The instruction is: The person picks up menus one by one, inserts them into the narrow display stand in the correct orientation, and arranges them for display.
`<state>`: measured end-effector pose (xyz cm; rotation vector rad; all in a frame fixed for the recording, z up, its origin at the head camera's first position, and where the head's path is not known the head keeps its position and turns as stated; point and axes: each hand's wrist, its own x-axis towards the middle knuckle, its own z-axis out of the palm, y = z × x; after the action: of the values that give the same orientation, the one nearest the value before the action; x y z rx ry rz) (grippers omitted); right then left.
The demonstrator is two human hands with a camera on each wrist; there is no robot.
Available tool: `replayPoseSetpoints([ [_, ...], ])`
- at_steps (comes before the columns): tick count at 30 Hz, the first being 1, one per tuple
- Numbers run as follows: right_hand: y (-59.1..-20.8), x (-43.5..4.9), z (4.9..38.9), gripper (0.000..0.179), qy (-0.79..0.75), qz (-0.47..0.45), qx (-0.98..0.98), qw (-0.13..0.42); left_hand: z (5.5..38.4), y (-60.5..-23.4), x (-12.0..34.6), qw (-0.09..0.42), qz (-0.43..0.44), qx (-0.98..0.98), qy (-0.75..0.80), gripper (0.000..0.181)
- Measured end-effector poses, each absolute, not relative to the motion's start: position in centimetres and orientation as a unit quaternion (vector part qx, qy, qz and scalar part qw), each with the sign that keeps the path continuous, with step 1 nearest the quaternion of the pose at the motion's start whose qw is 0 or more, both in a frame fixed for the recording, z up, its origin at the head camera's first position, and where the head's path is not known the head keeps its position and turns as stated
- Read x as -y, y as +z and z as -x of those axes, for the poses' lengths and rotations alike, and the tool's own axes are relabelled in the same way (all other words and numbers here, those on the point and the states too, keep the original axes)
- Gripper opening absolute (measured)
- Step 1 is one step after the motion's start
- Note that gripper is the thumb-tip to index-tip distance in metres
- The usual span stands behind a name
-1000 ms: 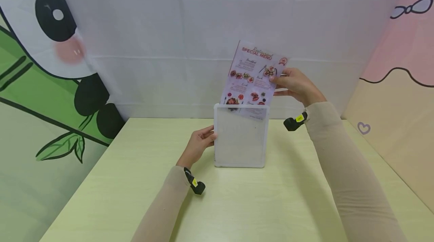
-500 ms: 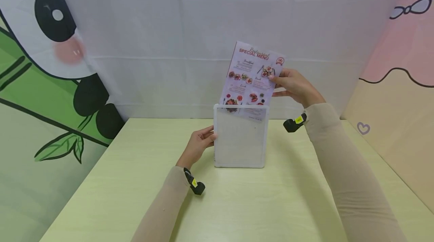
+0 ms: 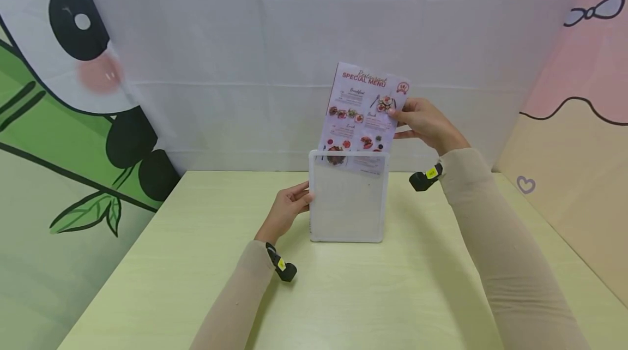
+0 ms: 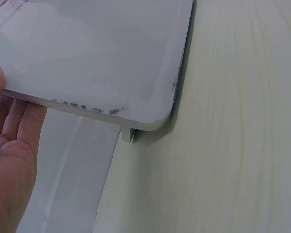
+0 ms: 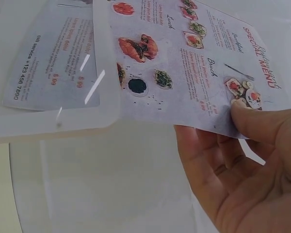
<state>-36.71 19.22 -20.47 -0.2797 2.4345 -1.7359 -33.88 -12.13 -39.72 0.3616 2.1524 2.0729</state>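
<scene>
At far left of the head view, a printed cloth [image 3: 78, 121] with a large cartoon eye hangs beside the pale table [image 3: 147, 268]; just left of centre, the left hand [image 3: 284, 211] pinches the left edge of a white-rimmed frame [image 3: 347, 205], thumb in front, fingers behind. Frame stands at centre on the table; the menu sheet [image 3: 360, 113] rises from its top, tilted rightward, lower end visible through the clear front. Right of centre, the right hand [image 3: 429, 124] pinches the sheet's right edge, thumb on the printed face.
</scene>
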Motion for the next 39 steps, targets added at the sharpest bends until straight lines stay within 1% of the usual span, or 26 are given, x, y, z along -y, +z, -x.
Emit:
replayPoseSetpoints([
  [13, -21.0, -18.7, 36.7, 0.034, -0.558, 0.092, -0.823, 0.062, 33.9, -39.7, 12.1, 0.071, -0.103, -0.716, 0.687, 0.047],
  [22, -21.2, -18.7, 36.6, 0.034, -0.549, 0.098, -0.828, 0.058, 34.0, -39.8, 12.2, 0.074, -0.113, -0.713, 0.688, 0.048],
  [29, -21.4, -18.6, 36.8, 0.039, -0.554, 0.089, -0.826, 0.057, 34.1, -39.9, 12.3, 0.073, -0.120, -0.711, 0.689, 0.048],
  [39, -21.6, -18.4, 36.6, 0.039, -0.551, 0.084, -0.829, 0.051, 34.1, -39.9, 12.2, 0.072, -0.119, -0.713, 0.687, 0.048],
])
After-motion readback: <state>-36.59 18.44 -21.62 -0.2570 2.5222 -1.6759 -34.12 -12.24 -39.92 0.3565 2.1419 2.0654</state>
